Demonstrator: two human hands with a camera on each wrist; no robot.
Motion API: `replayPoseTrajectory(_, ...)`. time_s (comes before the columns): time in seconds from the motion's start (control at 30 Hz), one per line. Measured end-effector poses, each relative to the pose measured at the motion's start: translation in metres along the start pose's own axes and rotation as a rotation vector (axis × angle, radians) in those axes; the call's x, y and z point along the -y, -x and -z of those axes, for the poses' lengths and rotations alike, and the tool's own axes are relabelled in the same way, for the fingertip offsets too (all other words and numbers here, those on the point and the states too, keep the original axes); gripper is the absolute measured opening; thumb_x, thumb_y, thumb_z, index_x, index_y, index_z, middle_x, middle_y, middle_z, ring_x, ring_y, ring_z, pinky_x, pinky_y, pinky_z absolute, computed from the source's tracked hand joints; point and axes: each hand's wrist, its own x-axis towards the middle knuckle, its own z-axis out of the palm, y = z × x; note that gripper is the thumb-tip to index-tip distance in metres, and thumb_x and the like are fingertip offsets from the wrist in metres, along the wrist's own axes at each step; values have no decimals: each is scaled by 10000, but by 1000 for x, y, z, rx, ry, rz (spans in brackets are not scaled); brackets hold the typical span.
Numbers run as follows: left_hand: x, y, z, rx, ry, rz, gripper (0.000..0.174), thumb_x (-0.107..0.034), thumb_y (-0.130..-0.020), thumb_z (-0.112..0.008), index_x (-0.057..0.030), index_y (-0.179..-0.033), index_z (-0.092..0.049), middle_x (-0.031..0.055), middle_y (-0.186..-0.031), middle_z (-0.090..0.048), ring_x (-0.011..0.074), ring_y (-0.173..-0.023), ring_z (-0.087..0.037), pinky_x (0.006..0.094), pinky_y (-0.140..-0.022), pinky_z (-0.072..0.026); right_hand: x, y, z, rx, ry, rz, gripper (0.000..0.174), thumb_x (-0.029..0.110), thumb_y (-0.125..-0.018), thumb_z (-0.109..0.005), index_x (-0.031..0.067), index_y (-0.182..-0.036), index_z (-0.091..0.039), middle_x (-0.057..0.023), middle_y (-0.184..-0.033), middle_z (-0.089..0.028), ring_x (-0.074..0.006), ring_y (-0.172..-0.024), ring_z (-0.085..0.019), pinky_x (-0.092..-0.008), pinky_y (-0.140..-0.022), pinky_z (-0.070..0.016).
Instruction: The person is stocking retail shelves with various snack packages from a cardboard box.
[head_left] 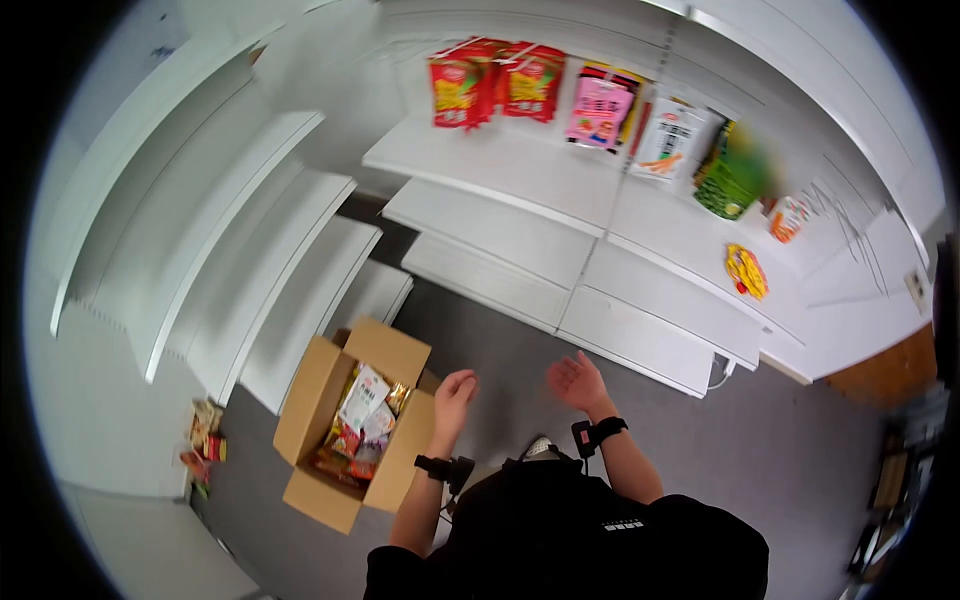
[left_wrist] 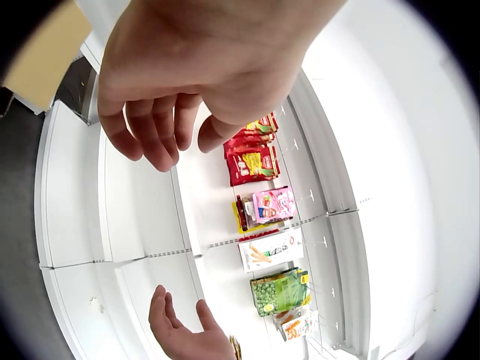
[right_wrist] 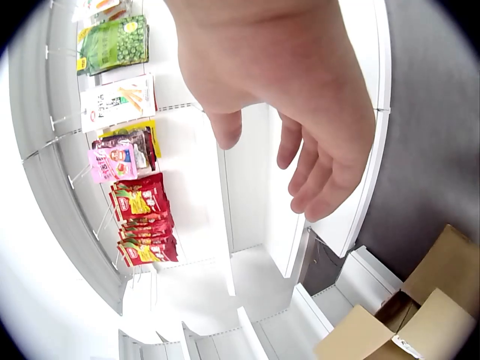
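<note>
Both hands are raised in front of the body, apart, and hold nothing. In the head view the left hand (head_left: 456, 400) is beside the open cardboard box (head_left: 310, 395), its fingers loosely bent; the left wrist view shows the same hand (left_wrist: 199, 75) with fingers hanging relaxed. The right hand (head_left: 580, 385) has its palm turned up and fingers spread in the head view; its fingers droop loosely in the right wrist view (right_wrist: 289, 97). Inside the box lie several snack bags (head_left: 365, 397), some white, some red.
Red bags (head_left: 457, 92), a pink bag (head_left: 599, 112), a white bag (head_left: 667, 138) and a green bag (head_left: 725, 188) hang on the shelf rack. A yellow packet (head_left: 746, 271) lies on the shelf (head_left: 540, 170). More packets (head_left: 207, 440) stand at the left wall.
</note>
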Motion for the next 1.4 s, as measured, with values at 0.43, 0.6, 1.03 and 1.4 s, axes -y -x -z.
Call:
replayPoseTrajectory(0.43,-2,69,229,-336,4,-16,193,-103,-878,-570,-2,-1039,-602,10,-827,-610,87,-720,-561,218,-656,-441,-174,-50,-86,-6,197,-184,566,362,-862,-625,37,-1271,-406,-156,-1274,-466,-305,-1186,-451,-441,-986,-397)
replayPoseTrajectory(0.6,-4,96,288,-442,1,49,192,-105,-880,-573,-2,-1039,-605,9,-857,-607,76,-729,-556,215,-651,-448,-237,-64,-106,-19,220,-240,640,352,-863,-622,36,-1342,-339,-178,-1296,-443,-318,-1192,-450,-453,-1004,-387)
replayPoseTrajectory(1.03,59,52,353,-447,83,127,160,-118,-865,-585,-8,-977,-616,2,-785,-590,75,-676,-535,211,-590,-418,-279,-90,-102,-142,288,-324,540,342,-877,-601,10,-1253,-399,-170,-1270,-467,-326,-1160,-470,-464,-988,-404)
replayPoseTrajectory(1.4,85,-4,371,-512,26,444,223,-189,-863,-603,-59,-1044,-600,7,-881,-633,88,-716,-578,219,-633,-449,-311,-198,-70,-191,414,-591,441,284,-844,-615,39,-1175,-458,-161,-1172,-512,-311,-1091,-508,-481,-920,-447)
